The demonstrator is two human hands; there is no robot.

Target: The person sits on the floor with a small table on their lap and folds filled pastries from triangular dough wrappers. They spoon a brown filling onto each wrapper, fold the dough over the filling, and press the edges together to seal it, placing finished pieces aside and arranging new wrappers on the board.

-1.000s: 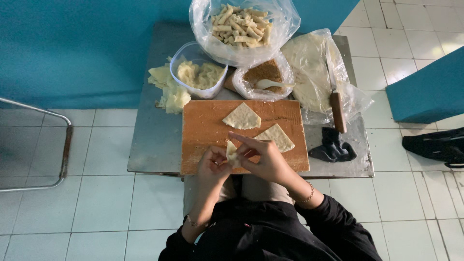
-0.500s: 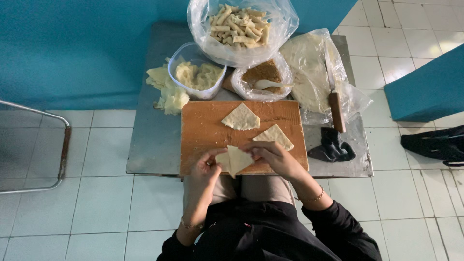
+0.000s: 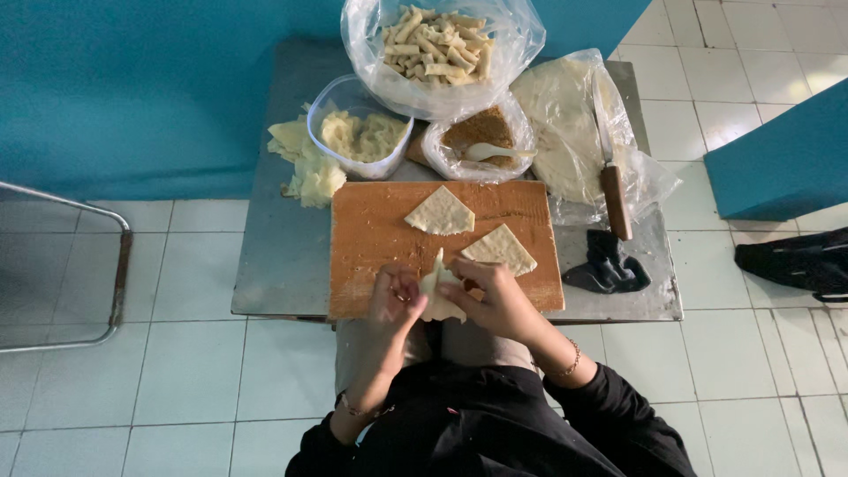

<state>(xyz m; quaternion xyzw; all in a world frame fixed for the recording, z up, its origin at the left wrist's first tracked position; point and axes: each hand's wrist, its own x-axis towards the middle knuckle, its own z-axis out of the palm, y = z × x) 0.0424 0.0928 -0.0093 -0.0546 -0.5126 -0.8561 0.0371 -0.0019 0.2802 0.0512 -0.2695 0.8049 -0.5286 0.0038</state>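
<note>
A pale dough wrapper [image 3: 439, 296] is folded between both hands at the near edge of the wooden cutting board [image 3: 371, 238]. My left hand [image 3: 395, 300] pinches its left side and my right hand [image 3: 495, 300] grips its right side. Two more flat triangular wrappers [image 3: 439, 213] [image 3: 500, 249] lie on the board, one at the far middle and one just beyond my right hand.
On the metal table [image 3: 283, 256] stand a clear bowl of pale filling [image 3: 358, 137], a bag of rolled pieces [image 3: 437, 44], a bag of brown filling with a spoon [image 3: 480, 139], a bagged stack of wrapper sheets [image 3: 565, 124], a knife [image 3: 611, 177], a dark cloth [image 3: 605, 265] and dough scraps [image 3: 305, 168].
The wrapper was lifted off the board's near edge and is now bent into a fold between both hands, which have drawn closer together.
</note>
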